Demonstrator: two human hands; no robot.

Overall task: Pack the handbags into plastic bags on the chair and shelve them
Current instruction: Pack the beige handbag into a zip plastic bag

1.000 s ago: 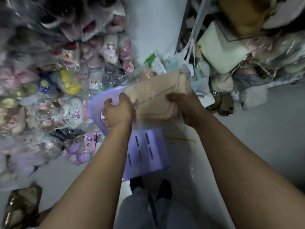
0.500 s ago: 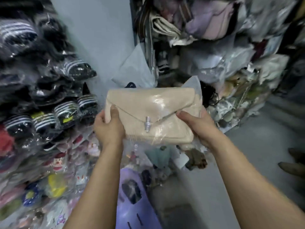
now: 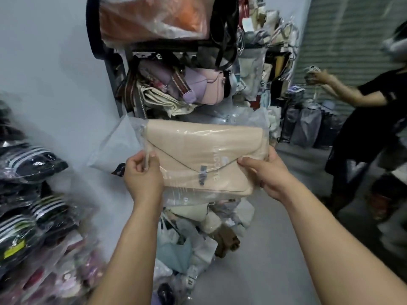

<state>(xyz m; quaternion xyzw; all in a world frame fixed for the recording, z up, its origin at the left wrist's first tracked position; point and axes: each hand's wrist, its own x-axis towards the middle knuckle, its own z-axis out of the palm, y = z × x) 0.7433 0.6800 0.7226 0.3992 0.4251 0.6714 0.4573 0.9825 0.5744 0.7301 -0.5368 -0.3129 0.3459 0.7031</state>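
Observation:
A beige envelope handbag (image 3: 198,150) with a metal clasp sits inside a clear plastic bag (image 3: 259,122). I hold it up flat in front of the metal shelf (image 3: 114,84), which is crammed with bags. My left hand (image 3: 142,172) grips the bagged handbag's left edge. Over at the lower right corner, my right hand (image 3: 264,172) grips it with the thumb on top. The chair is out of view.
Pink and lilac handbags (image 3: 204,86) fill the shelf level just above. A heap of wrapped bags (image 3: 204,234) lies on the floor below the shelf. Packed striped goods (image 3: 33,194) are stacked at left. Another person (image 3: 363,128) stands at right, reaching toward the shelving.
I have lifted the bagged handbag from over the purple chair up to shelf height. My view swung upward, so the chair dropped out of sight and the shelf and another person came in.

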